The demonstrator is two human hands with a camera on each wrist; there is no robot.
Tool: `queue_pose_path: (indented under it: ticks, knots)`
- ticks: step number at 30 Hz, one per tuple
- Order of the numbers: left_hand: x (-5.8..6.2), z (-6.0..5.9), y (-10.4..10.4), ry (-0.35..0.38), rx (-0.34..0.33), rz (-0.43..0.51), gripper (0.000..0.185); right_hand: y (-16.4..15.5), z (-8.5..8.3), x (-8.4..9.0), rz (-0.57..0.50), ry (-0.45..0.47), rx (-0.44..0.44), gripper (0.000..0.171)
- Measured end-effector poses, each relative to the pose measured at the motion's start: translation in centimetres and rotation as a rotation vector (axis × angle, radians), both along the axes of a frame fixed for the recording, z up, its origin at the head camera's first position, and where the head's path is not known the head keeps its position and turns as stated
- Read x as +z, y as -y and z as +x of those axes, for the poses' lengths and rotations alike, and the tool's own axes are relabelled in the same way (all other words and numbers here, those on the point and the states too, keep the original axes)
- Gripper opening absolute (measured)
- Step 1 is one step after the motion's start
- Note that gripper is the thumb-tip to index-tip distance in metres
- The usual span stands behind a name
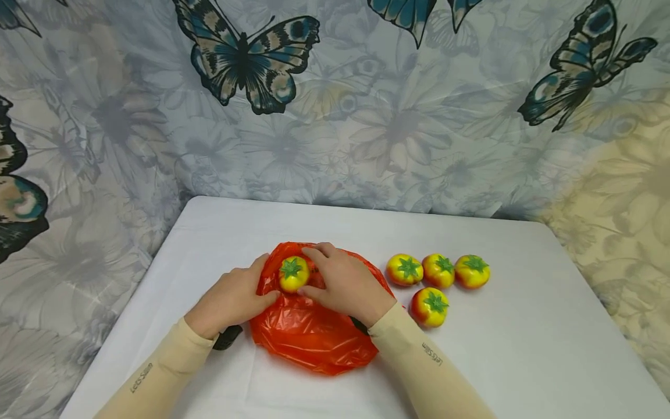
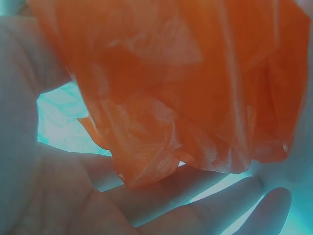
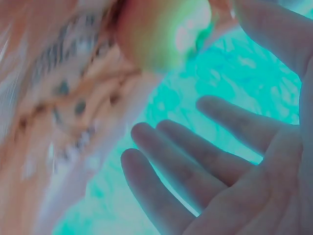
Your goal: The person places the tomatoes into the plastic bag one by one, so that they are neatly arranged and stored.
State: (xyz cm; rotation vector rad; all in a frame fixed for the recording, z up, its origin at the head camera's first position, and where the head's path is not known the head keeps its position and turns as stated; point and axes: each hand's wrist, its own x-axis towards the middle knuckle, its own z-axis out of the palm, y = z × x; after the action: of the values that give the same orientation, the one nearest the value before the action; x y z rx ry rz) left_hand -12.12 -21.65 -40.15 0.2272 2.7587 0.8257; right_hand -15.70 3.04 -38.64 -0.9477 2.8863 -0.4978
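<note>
An orange-red plastic bag (image 1: 314,334) lies spread on the white table, and a yellow-red toy tomato (image 1: 294,274) with a green leafy top sits in its mouth. At the bag's left edge is my left hand (image 1: 232,299); its long fingers look fairly straight against the plastic (image 2: 161,98), with the thumb set apart. Part of that thumb is hidden. My right hand (image 1: 345,282) reaches over the bag from the right, thumb and fingers spread beside the tomato. In the right wrist view the fingers (image 3: 178,166) are apart from the tomato (image 3: 164,34).
Right of the bag several more toy tomatoes stand on the table: three in a row, including the middle one (image 1: 438,271), and one nearer tomato (image 1: 429,307). A dark object (image 1: 227,337) lies partly under my left wrist. A butterfly-print cloth (image 1: 366,116) hangs behind.
</note>
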Motion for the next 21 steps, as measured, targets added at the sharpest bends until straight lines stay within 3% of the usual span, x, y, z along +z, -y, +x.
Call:
queue_pose_path:
  ticks: [7,13,21]
  knots:
    - [0.2,0.3,-0.1,0.012,-0.010,-0.011,0.084,-5.7,2.2,2.1,0.048,-0.092,-0.069,0.073]
    - [0.1,0.2,-0.1,0.011,-0.016,-0.022,0.087,-11.2,4.1,1.7,0.060,-0.138,-0.152,0.072]
    - [0.0,0.1,-0.4,0.011,-0.011,-0.014,0.083,-16.6,6.1,0.5,0.112,-0.122,-0.283,0.071]
